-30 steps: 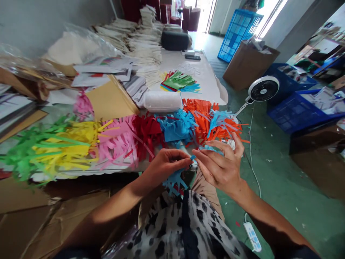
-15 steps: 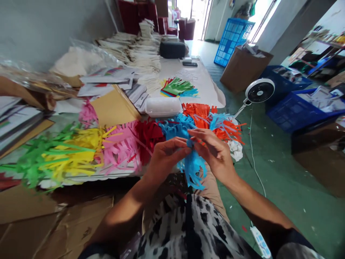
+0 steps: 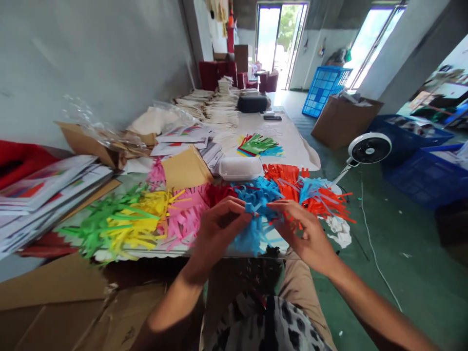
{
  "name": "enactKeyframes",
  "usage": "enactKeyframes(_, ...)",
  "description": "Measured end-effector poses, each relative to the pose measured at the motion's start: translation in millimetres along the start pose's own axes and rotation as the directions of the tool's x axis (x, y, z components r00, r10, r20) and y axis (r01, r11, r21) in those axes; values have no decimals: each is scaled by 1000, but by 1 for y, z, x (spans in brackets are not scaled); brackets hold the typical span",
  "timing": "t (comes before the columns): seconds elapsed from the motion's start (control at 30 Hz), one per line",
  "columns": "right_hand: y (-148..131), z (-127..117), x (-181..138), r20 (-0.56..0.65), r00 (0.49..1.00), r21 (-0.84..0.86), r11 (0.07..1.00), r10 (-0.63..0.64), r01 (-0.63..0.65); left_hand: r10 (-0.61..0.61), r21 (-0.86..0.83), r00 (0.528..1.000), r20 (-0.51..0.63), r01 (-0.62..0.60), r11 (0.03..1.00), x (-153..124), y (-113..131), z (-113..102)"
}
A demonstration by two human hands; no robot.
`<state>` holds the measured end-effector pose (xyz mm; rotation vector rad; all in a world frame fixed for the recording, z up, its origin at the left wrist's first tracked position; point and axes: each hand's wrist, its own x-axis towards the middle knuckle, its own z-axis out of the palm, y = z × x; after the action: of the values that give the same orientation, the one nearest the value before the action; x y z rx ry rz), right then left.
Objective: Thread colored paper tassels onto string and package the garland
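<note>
Between my two hands is a blue fringed paper tassel (image 3: pixel 252 234), its strips hanging down over the table's front edge. My left hand (image 3: pixel 223 224) pinches its upper band from the left, thumb against fingers. From the right, my right hand (image 3: pixel 298 226) grips the other end of the band between thumb and fingertips. Just behind lie more blue fringed paper (image 3: pixel 258 187) and orange-red fringed paper (image 3: pixel 285 180). To the left, pink fringe (image 3: pixel 185 222), yellow fringe (image 3: pixel 137 224) and green fringe (image 3: pixel 106 214) lie in a row, with dark red fringe partly behind my left hand.
A white plastic box (image 3: pixel 240 168) and a tan envelope (image 3: pixel 186 168) stand behind the fringes. Printed sheets (image 3: pixel 54 187) are stacked at left. A white fan (image 3: pixel 369 148), blue crates (image 3: pixel 431 170) and a carton (image 3: pixel 343 119) are on the right. An opened carton (image 3: pixel 54 302) lies below left.
The view has tilted up and shifted left. My hands have moved apart a little, and the blue tassel's top, bunched before, is now spread between them.
</note>
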<state>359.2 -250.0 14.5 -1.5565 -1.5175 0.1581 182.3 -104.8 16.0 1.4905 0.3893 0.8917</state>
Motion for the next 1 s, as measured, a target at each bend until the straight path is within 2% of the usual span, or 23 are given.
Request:
enactKeyframes(0.07,-13,0,12,-6,1000,87,996,-23,23,0,7,999,54,0,1000,-4,-6,5)
enactKeyframes(0.17,-23,9,26,8,1000,146,989,-21,20,6,6,998,61,-6,1000,-5,-10,8)
enactKeyframes(0.3,-14,30,34,-68,998,185,983,6,6,-16,31,999,41,15,999,-5,-11,5)
enactKeyframes(0.43,-5,45,39,-100,991,238,965,-86,108,-124,-91,992,-17,122,988,-9,-22,1)
enactKeyframes(0.5,-2,47,47,-36,995,253,962,-97,103,-188,-163,980,-72,175,971,-11,-30,-2)
enactKeyframes(0.6,17,45,76,189,981,252,968,-46,-3,-312,-264,937,-156,265,927,-14,-41,-10)
enactKeyframes(0.63,28,44,90,209,978,221,975,-26,-21,-349,-286,921,-175,291,913,-15,-43,-13)
enactKeyframes(0.67,43,45,107,161,987,147,989,12,-36,-376,-296,908,-187,313,903,-15,-46,-17)
enactKeyframes(0.73,77,49,142,31,997,-140,988,76,-71,-394,-286,899,-194,332,899,-16,-49,-24)
enactKeyframes(0.8,111,57,176,80,983,-508,855,162,-100,-387,-251,903,-189,336,908,-16,-52,-29)
enactKeyframes(0.9,146,73,209,138,961,-618,779,240,-106,-376,-177,915,-149,350,920,-18,-58,-36)
enactKeyframes(1.0,158,88,220,183,942,-645,757,281,-101,-339,-144,936,-92,324,935,-21,-68,-42)
